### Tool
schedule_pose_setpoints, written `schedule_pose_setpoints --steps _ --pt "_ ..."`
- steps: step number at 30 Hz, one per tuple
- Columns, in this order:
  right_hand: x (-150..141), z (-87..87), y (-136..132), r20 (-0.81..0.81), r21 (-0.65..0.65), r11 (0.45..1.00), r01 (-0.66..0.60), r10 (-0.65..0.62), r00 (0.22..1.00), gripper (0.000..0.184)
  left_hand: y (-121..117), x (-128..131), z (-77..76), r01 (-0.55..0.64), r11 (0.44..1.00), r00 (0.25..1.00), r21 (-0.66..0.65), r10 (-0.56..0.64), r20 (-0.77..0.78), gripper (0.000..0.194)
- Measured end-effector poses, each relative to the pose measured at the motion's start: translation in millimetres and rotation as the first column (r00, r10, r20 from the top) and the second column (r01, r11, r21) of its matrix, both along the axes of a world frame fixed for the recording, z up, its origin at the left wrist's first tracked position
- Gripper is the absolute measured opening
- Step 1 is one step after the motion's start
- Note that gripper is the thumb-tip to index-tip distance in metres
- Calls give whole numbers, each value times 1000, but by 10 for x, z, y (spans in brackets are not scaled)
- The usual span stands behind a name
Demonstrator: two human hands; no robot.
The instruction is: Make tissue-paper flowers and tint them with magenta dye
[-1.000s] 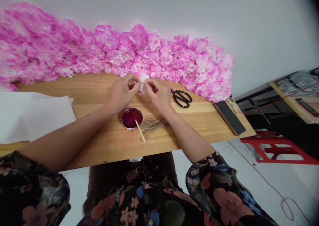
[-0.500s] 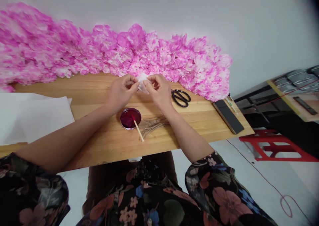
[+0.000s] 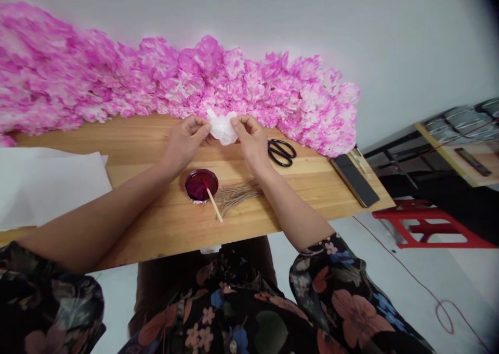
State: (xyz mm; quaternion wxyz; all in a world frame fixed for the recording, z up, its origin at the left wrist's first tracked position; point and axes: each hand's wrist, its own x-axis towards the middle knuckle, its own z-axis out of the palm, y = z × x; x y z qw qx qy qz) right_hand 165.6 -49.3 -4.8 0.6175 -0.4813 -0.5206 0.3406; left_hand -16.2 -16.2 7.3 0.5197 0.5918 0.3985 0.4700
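A piece of thin white paper (image 3: 223, 129) with a scalloped edge is spread between my two hands above the table. My left hand (image 3: 187, 142) pinches its left side between thumb and fingers. On the right side, my right hand (image 3: 251, 141) grips it the same way. Nearer me sits a round dish of dark red liquid (image 3: 195, 183), with a wooden stick (image 3: 214, 206) leaning out over its rim. Several thin brown strings or stems (image 3: 239, 194) lie beside the dish, partly under my right forearm. Black-handled scissors (image 3: 282, 152) rest just right of my right hand.
Pink and white paper flowers (image 3: 171, 78) are heaped along the back of the wooden table (image 3: 156, 237). White paper sheets (image 3: 54, 182) lie at the left. A phone (image 3: 354, 181) sits near the right edge. A red stool (image 3: 432, 224) stands on the floor beyond.
The white paper, crumpled small between my fingers before, is now opened out wider. My hands have moved slightly apart. The dish, stick and scissors stay in place on the table.
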Motion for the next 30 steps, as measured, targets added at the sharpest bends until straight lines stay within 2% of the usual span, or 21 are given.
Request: schedule_pose_setpoints --steps 3,6,10,12,15,19,24,30 --pt "7 9 -15 28 -7 999 34 -34 999 59 -23 -50 49 37 999 999 -22 -38 -19 31" --pt "3 18 -31 85 -8 999 46 -45 995 58 -67 -73 106 118 993 984 -20 -120 -133 45" --pt "-22 49 -57 141 20 1000 14 -17 990 60 -110 -39 125 161 987 948 -12 -158 -277 37" --pt "-23 78 -68 143 54 998 14 -22 990 60 -110 -17 116 141 989 955 -43 -147 -257 34" --pt "-2 123 -83 136 95 994 51 -63 989 61 -93 -5 108 117 987 981 -111 -132 -143 32" --pt "11 140 -107 199 44 998 55 -62 978 61 -94 -4 121 101 986 994 -131 -106 -27 30" --pt "-28 97 -103 286 5 1000 17 -18 958 55 -129 12 144 134 981 990 -142 -137 -14 26" --pt "0 32 -23 155 1 1000 8 -8 988 59 -82 -10 138 107 984 994 -142 -103 41 28"
